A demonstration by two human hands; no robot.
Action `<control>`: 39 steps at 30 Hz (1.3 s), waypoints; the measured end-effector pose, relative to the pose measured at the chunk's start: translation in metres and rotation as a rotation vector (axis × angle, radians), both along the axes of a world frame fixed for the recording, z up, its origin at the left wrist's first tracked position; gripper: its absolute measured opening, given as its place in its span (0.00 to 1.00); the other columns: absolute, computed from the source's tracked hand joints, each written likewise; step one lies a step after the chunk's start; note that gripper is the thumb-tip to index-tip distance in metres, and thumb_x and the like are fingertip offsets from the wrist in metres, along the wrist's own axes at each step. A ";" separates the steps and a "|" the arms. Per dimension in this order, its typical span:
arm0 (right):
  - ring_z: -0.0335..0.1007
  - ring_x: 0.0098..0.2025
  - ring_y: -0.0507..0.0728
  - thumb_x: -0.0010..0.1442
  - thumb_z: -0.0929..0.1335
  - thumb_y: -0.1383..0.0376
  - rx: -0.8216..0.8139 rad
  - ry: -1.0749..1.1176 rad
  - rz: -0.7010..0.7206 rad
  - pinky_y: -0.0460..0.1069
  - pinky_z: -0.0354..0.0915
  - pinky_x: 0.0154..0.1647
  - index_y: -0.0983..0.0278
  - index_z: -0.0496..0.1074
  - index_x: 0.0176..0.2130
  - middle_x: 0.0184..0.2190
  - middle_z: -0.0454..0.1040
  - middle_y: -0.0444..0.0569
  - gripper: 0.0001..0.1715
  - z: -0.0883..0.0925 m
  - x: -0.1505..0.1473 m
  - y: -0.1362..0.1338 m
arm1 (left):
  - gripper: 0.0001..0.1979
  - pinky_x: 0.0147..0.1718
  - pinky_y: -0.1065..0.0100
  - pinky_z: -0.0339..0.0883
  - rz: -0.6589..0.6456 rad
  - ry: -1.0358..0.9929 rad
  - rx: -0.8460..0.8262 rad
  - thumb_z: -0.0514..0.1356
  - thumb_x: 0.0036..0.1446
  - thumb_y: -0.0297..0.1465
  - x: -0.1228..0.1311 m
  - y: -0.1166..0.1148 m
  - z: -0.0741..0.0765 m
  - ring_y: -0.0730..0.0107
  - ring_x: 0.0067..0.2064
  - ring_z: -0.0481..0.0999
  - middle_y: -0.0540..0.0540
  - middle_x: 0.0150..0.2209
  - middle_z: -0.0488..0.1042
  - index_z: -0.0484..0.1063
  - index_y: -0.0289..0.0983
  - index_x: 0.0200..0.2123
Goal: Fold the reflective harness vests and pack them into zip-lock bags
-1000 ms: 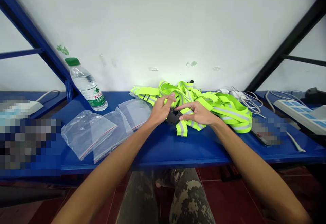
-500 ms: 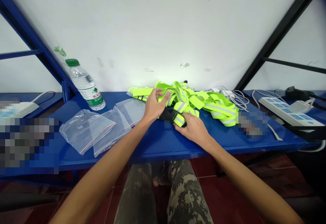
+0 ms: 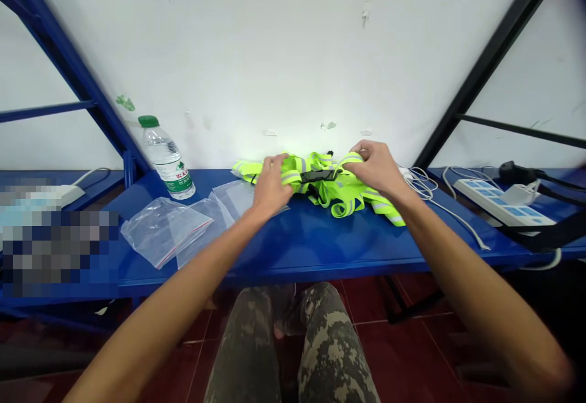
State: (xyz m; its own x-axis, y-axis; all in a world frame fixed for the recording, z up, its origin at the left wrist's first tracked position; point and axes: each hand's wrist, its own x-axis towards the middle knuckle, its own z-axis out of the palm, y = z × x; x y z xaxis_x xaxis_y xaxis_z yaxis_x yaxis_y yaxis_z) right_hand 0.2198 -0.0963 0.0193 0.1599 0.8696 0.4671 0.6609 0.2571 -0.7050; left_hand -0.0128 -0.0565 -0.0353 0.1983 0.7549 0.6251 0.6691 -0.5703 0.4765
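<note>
A heap of neon-yellow reflective straps [image 3: 347,190] with silver stripes lies on the blue table [image 3: 293,244] near the wall. A black buckle [image 3: 319,175] is stretched level between my hands, with strap on both sides of it. My left hand [image 3: 271,188] is closed on the strap left of the buckle. To the right, my right hand [image 3: 374,163] pinches the strap, raised a little above the heap. Clear zip bags [image 3: 165,227] lie flat to the left of my left hand; my forearm covers part of them.
A water bottle [image 3: 169,162] with a green cap stands at the back left. White cables [image 3: 423,184] and a power strip [image 3: 503,204] lie to the right. Metal frame posts slope up at both sides, and the wall [image 3: 293,55] is close behind.
My right hand has moved up and right, drawing the strap with it. The buckle has risen and now lies level between my hands. The view has shifted slightly.
</note>
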 end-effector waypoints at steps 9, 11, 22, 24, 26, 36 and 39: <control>0.70 0.30 0.58 0.51 0.74 0.61 -0.129 0.400 0.152 0.62 0.73 0.34 0.62 0.71 0.34 0.30 0.71 0.52 0.12 0.018 0.038 0.008 | 0.11 0.30 0.62 0.66 -0.142 -0.359 -0.345 0.55 0.45 0.29 -0.018 0.036 0.069 0.65 0.24 0.71 0.46 0.22 0.72 0.75 0.36 0.31; 0.73 0.33 0.62 0.54 0.73 0.52 -0.261 0.506 0.234 0.64 0.74 0.37 0.62 0.72 0.36 0.35 0.73 0.56 0.18 0.014 0.033 0.004 | 0.08 0.26 0.62 0.65 -0.195 -0.444 -0.489 0.57 0.44 0.31 -0.013 0.034 0.075 0.70 0.18 0.63 0.51 0.15 0.62 0.73 0.36 0.28; 0.63 0.61 0.65 0.53 0.68 0.36 -0.308 0.370 0.694 0.61 0.63 0.60 0.58 0.76 0.46 0.54 0.73 0.54 0.34 -0.019 0.020 -0.008 | 0.17 0.23 0.62 0.61 -0.384 -0.499 -0.842 0.58 0.49 0.46 -0.012 0.030 0.086 0.71 0.19 0.62 0.41 0.27 0.74 0.71 0.37 0.33; 0.59 0.65 0.65 0.52 0.70 0.38 -0.274 0.292 0.716 0.60 0.59 0.63 0.58 0.79 0.39 0.58 0.71 0.52 0.30 -0.022 0.017 -0.009 | 0.21 0.21 0.63 0.58 -0.415 -0.429 -0.820 0.58 0.49 0.47 -0.014 0.027 0.088 0.73 0.18 0.61 0.39 0.31 0.77 0.75 0.37 0.37; 0.56 0.67 0.65 0.53 0.69 0.36 -0.252 0.280 0.700 0.60 0.58 0.64 0.60 0.80 0.33 0.61 0.68 0.53 0.31 -0.024 0.011 -0.009 | 0.22 0.20 0.65 0.54 -0.463 -0.370 -0.823 0.58 0.50 0.46 -0.016 0.024 0.089 0.77 0.16 0.57 0.39 0.33 0.78 0.77 0.37 0.42; 0.68 0.58 0.65 0.54 0.70 0.40 -0.051 0.441 0.520 0.57 0.70 0.53 0.59 0.78 0.49 0.57 0.71 0.52 0.33 -0.014 0.002 0.008 | 0.46 0.28 0.61 0.68 -0.567 -0.124 -0.716 0.67 0.44 0.30 -0.019 0.016 0.092 0.68 0.26 0.73 0.38 0.51 0.76 0.58 0.49 0.68; 0.74 0.50 0.62 0.54 0.72 0.45 -0.054 0.481 0.484 0.57 0.73 0.47 0.55 0.69 0.60 0.52 0.74 0.50 0.38 -0.007 0.005 0.016 | 0.51 0.37 0.58 0.71 -0.530 0.058 -0.554 0.68 0.40 0.27 -0.023 0.026 0.091 0.54 0.40 0.78 0.35 0.58 0.71 0.55 0.45 0.70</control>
